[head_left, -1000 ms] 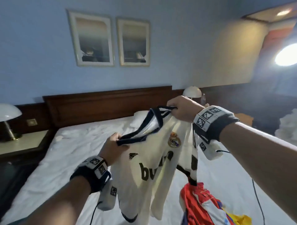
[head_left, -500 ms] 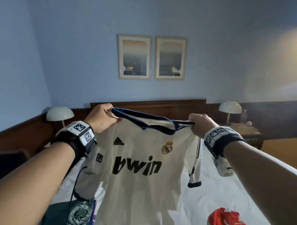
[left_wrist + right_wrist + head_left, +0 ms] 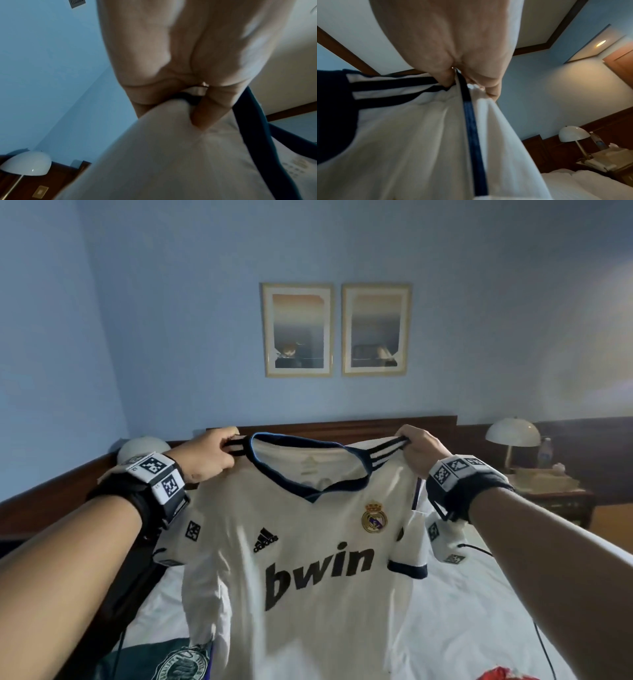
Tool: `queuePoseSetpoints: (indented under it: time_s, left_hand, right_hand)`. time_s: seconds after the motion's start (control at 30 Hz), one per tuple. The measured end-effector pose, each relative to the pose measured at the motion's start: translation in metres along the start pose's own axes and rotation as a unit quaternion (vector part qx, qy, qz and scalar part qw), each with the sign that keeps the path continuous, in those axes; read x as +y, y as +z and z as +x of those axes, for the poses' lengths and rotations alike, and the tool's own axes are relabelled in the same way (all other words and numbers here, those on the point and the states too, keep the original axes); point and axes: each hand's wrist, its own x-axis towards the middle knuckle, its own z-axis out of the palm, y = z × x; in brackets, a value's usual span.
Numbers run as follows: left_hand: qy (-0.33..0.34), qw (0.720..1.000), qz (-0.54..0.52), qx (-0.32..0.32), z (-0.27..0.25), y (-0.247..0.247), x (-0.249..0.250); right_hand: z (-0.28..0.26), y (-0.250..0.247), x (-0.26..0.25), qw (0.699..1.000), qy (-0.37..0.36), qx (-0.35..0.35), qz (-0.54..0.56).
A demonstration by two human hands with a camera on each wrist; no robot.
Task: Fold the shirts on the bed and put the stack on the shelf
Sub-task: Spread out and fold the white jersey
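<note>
Above the bed (image 3: 462, 611), held up before you: one white football jersey (image 3: 308, 594), navy V-collar, three navy shoulder stripes each side, crest and "bwin" lettering facing you.

Left hand (image 3: 209, 457): pinches the jersey's left-side shoulder seam at the stripes; in the left wrist view a fingertip (image 3: 202, 117) presses into the cloth below the pinch.

Right hand (image 3: 419, 455): grips the opposite shoulder, cloth bunched between thumb and curled fingers (image 3: 491, 86); a navy side stripe runs down from that grip.

Orientation: the shoulder line runs level from one of your hands to the other, taut across the collar. The jersey's long axis hangs straight down from both hands toward the mattress, hem out of view below. Neither hand is nearer the cloth; both carry it equally, so the lay-down likely turns on lowering both together, the printed front probably turned down onto the sheet.

Also on the bed: a dark green shirt (image 3: 164, 659) with a round crest near your left forearm; a red garment (image 3: 507, 674) at the lower right edge. Both appear unfolded.

Beyond: wooden headboard (image 3: 342, 428), two framed pictures (image 3: 335, 330), a domed lamp (image 3: 512, 433) on the right nightstand.

Shelf: not in view.
</note>
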Motion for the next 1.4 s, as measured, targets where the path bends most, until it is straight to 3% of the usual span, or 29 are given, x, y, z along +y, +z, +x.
queuePoseSetpoints:
  time_s: [0.1, 0.2, 0.3, 0.33, 0.43, 0.47, 0.53, 0.6, 0.67, 0.8, 1.03, 1.1, 1.2, 1.23, 1.33, 1.4]
  left_hand:
    - [0.022, 0.997, 0.073, 0.010, 0.009, 0.004, -0.013]
    - [-0.007, 0.984, 0.180, 0.015, 0.016, 0.012, -0.016]
    - [-0.016, 0.960, 0.275, -0.048, 0.018, 0.026, 0.003]
    - [0.000, 0.963, 0.251, -0.095, 0.018, 0.035, 0.015]
    - [0.056, 0.976, 0.034, -0.206, 0.016, 0.066, 0.058]
    - [0.072, 0.977, -0.005, -0.199, 0.018, 0.076, 0.070]
    - [0.096, 0.989, 0.013, -0.116, 0.027, 0.093, 0.081]
    - [0.073, 0.996, 0.039, -0.016, 0.036, 0.096, 0.080]
    - [0.077, 0.995, 0.049, 0.033, 0.045, 0.093, 0.076]
    - [0.131, 0.989, 0.061, 0.036, 0.056, 0.075, 0.075]
    - [0.020, 0.977, 0.207, 0.047, 0.058, 0.055, 0.066]
    - [-0.012, 0.966, 0.253, 0.044, 0.055, 0.058, 0.064]
    - [-0.044, 0.944, 0.326, 0.023, 0.055, 0.072, 0.063]
    - [-0.046, 0.952, 0.302, -0.005, 0.057, 0.080, 0.063]
    - [-0.016, 0.989, 0.063, -0.130, 0.057, 0.110, 0.073]
    - [0.017, 0.993, -0.020, -0.118, 0.055, 0.126, 0.078]
  right_hand:
    - [0.005, 0.002, -0.007, 0.999, -0.017, 0.002, -0.042]
    - [0.006, 0.005, -0.018, 0.996, -0.072, -0.001, -0.049]
    - [0.007, 0.011, -0.037, 0.992, -0.124, -0.005, -0.035]
    - [0.007, 0.013, -0.045, 0.989, -0.141, -0.005, -0.041]
    - [0.007, 0.023, -0.069, 0.980, -0.188, -0.019, -0.068]
    - [0.007, 0.026, -0.077, 0.976, -0.202, -0.023, -0.074]
    - [0.008, 0.026, -0.088, 0.969, -0.229, -0.025, -0.087]
    - [0.012, 0.021, -0.091, 0.965, -0.244, -0.031, -0.087]
    - [0.016, 0.013, -0.083, 0.963, -0.241, -0.056, -0.106]
    - [0.021, 0.013, -0.047, 0.956, -0.188, -0.110, -0.197]
    - [0.014, 0.013, 0.014, 0.953, -0.079, -0.136, -0.260]
    - [0.014, 0.009, 0.014, 0.961, -0.058, -0.128, -0.236]
    - [0.018, 0.005, -0.011, 0.979, -0.081, -0.097, -0.159]
    - [0.019, 0.006, -0.022, 0.981, -0.098, -0.087, -0.146]
    - [0.020, 0.015, -0.055, 0.972, -0.144, -0.089, -0.161]
    - [0.017, 0.023, -0.067, 0.966, -0.167, -0.094, -0.174]
